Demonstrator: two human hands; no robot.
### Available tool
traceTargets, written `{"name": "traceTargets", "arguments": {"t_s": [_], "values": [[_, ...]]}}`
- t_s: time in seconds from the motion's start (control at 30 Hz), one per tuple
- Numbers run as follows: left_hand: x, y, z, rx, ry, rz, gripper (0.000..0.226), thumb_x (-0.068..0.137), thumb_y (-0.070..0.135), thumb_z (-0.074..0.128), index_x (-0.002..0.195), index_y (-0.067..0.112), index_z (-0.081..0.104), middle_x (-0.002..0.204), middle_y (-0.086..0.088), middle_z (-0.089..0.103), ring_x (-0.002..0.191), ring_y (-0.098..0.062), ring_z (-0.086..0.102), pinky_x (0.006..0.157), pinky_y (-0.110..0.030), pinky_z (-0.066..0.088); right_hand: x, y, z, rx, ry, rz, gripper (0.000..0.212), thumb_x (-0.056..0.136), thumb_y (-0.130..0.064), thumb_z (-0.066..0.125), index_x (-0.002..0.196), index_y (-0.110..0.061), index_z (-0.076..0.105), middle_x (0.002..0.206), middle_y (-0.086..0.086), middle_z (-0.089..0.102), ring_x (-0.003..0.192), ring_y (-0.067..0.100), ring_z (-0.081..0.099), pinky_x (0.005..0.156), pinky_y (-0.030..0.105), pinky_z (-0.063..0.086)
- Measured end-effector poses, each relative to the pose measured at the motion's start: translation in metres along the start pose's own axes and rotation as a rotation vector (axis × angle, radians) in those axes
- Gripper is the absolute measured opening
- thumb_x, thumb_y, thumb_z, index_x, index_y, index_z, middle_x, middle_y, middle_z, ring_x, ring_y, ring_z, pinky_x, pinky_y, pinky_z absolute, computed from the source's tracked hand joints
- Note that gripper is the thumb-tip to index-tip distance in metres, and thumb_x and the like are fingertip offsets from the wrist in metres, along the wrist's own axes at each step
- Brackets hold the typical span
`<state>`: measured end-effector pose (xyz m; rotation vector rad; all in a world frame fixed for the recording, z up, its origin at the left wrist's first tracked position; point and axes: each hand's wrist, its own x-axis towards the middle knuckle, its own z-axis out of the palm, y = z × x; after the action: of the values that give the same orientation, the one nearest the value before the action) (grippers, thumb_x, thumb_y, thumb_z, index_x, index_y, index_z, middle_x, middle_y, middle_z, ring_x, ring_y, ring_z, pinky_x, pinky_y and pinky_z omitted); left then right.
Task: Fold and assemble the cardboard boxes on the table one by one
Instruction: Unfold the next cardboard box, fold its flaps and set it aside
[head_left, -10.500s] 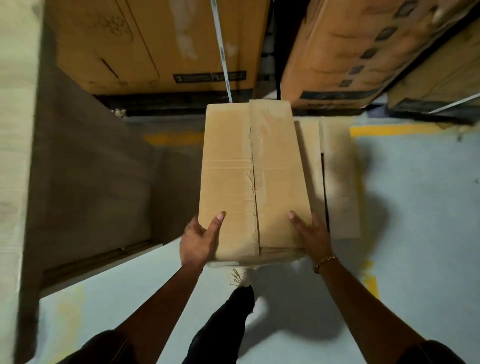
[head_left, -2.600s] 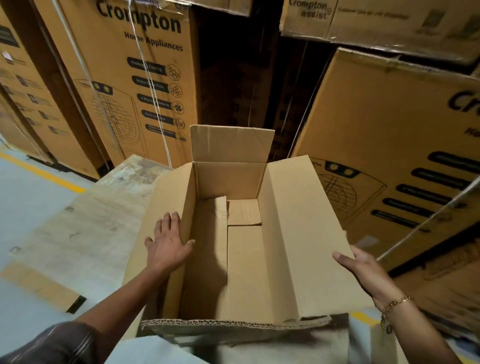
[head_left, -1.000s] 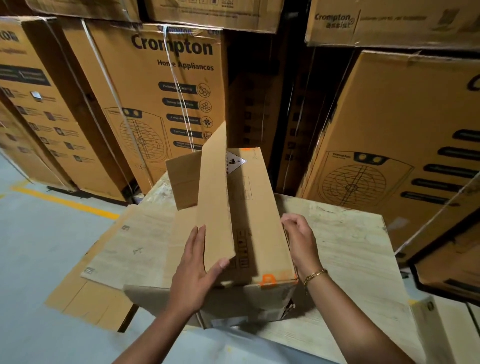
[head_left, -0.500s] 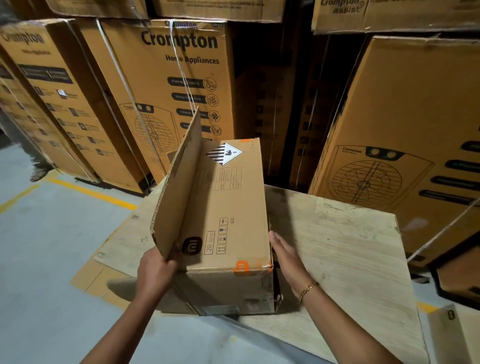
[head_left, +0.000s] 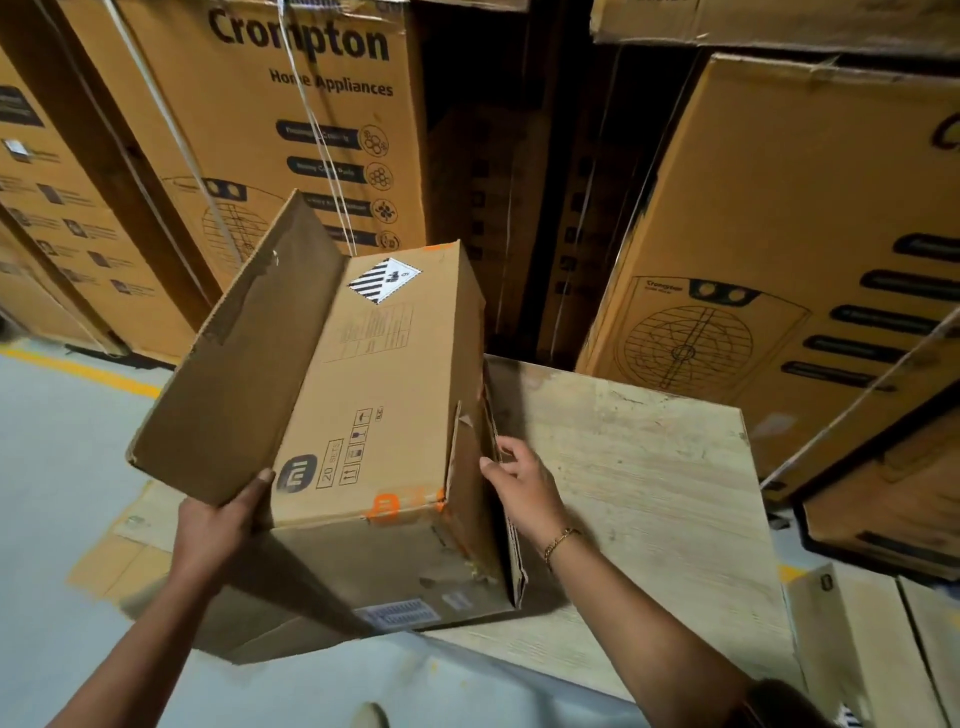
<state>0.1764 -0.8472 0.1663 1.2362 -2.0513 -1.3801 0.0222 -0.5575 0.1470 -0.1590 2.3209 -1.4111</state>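
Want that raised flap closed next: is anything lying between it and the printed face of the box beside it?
Nothing visible. The raised flap, gripped by the left hand, stands beside a printed face bearing only flat labels; the right hand pinches the side flap, off that face.

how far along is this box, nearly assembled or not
Done: the box is squared up into shape on the wooden table. In hand: the left hand grips the long flap, raised open, and the right hand pinches the side flap. Left: folding both flaps shut; whether other boxes wait cannot be told.
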Motion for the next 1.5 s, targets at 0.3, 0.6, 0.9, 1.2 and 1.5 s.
{"name": "traceTargets", "arguments": {"t_s": [0.3, 0.6, 0.9, 1.2, 1.5], "values": [[0.053, -0.024, -0.036, -0.121, -0.117, -0.233, 0.054, 0.091, 0.037, 0.073, 0.120, -0.007, 0.065, 0.115, -0.024, 0.067, 0.093, -0.033, 0.057, 0.079, -0.043, 0.043, 0.041, -0.044, 0.026, -0.477, -0.031, 0.131, 0.067, 0.081, -0.033, 0.055, 0.147, -0.038, 0.042, 0.131, 0.004, 0.064, 0.107, 0.027, 0.064, 0.091, 0.036, 0.054], [0.101, -0.004, -0.032, -0.161, -0.182, -0.188, 0.048, 0.088, 0.034, 0.076, 0.118, -0.002, 0.066, 0.114, -0.022, 0.068, 0.098, -0.037, 0.061, 0.098, -0.054, 0.047, 0.009, -0.112, 0.032, -0.732, 0.358, -0.027, 0.064, 0.089, -0.040, 0.051, 0.151, -0.032, 0.039, 0.149, -0.008, 0.050, 0.117, 0.029, 0.061, 0.089, 0.041, 0.055], [0.151, 0.014, -0.051, 0.681, -0.676, -0.269, 0.087, 0.071, 0.094, 0.023, 0.103, 0.025, 0.064, 0.114, -0.017, 0.070, 0.096, -0.036, 0.067, 0.085, -0.042, 0.055, 0.002, -0.131, 0.073, -0.799, 0.336, 0.030, 0.068, 0.094, -0.040, 0.044, 0.155, -0.020, 0.022, 0.157, 0.000, 0.032, 0.136, 0.025, 0.035, 0.097, 0.040, 0.045], [0.057, 0.146, -0.060, 0.299, -0.256, 1.034, 0.035, 0.099, 0.055, 0.047, 0.092, 0.027, 0.068, 0.093, 0.010, 0.068, 0.089, -0.016, 0.060, 0.073, -0.039, 0.049, -0.005, -0.139, 0.070, -0.772, 0.415, 0.042, 0.068, 0.092, -0.037, 0.048, 0.155, -0.020, 0.029, 0.151, -0.002, 0.039, 0.132, 0.023, 0.043, 0.096, 0.040, 0.046], [0.025, 0.160, 0.038, 1.337, -0.509, 1.521, 0.051, 0.103, 0.043, 0.024, 0.142, 0.021, 0.049, 0.142, -0.006, 0.048, 0.140, -0.029, 0.035, 0.111, -0.055, 0.012, -0.007, -0.128, 0.058, -0.650, 0.420, 0.001, 0.067, 0.084, -0.041, 0.055, 0.148, -0.027, 0.044, 0.148, -0.008, 0.048, 0.124, 0.024, 0.055, 0.091, 0.034, 0.048]]}}
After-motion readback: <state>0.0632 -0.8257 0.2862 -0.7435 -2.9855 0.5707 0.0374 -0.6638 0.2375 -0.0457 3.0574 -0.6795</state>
